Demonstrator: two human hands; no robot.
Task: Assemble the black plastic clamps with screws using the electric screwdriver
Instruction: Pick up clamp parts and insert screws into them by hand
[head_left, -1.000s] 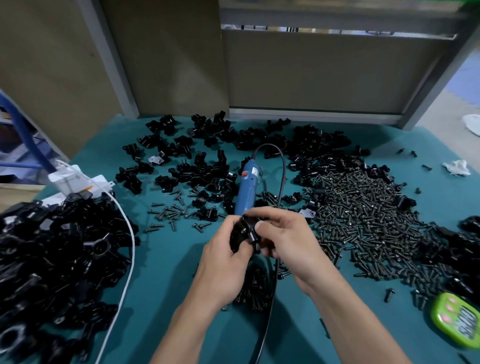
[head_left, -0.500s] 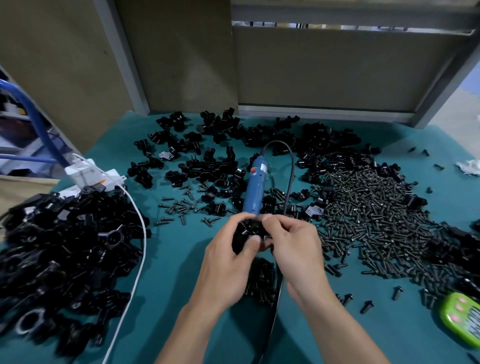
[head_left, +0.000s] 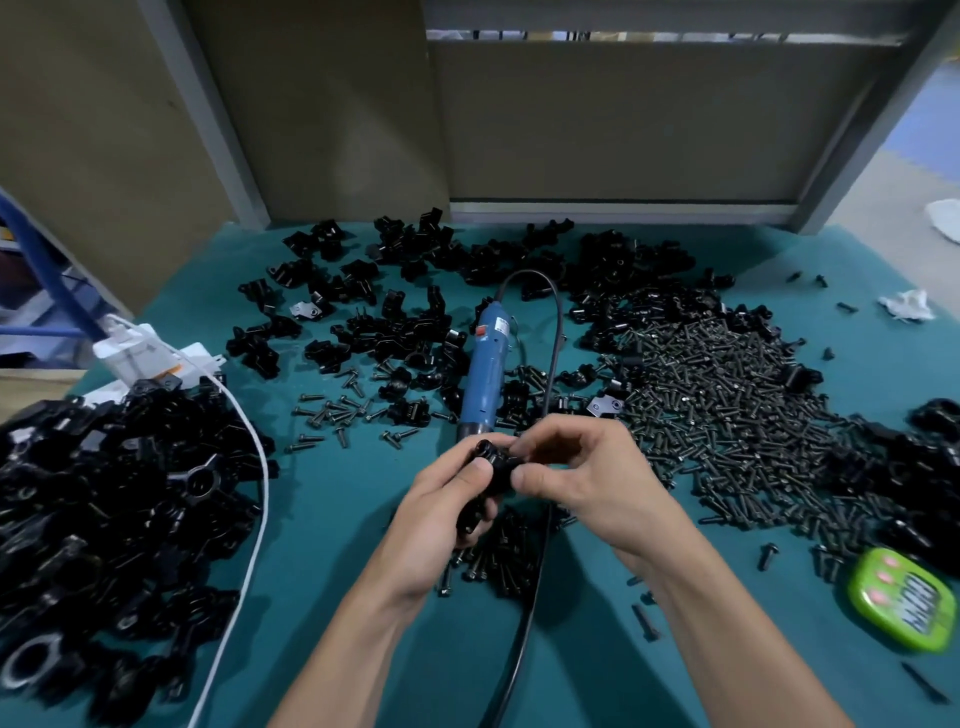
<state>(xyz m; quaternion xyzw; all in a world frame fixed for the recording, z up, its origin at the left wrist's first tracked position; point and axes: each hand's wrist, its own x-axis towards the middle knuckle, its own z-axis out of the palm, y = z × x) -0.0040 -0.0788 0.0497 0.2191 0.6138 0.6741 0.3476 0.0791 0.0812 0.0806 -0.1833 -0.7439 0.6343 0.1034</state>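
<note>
A black plastic clamp (head_left: 488, 465) is held above the green table, at the centre of the view. My left hand (head_left: 441, 504) grips it from below and from the left. My right hand (head_left: 582, 478) pinches its right side with thumb and fingertips. The blue electric screwdriver (head_left: 483, 374) lies on the table just behind my hands, tip toward me, and its black cable (head_left: 535, 571) loops back under my right wrist. A big heap of dark screws (head_left: 717, 405) spreads to the right. Loose clamp parts (head_left: 405, 322) are scattered across the back.
A large pile of black clamps (head_left: 114, 499) fills the left side, crossed by a white cable (head_left: 249, 519) from a white power strip (head_left: 150, 358). A green timer (head_left: 904, 603) lies front right. A small screw pile (head_left: 498, 561) sits under my hands. Board panels wall off the back.
The clamp stays held between both hands; my fingers have shifted on it, the right thumb now on its right end. The camera view has shifted slightly.
</note>
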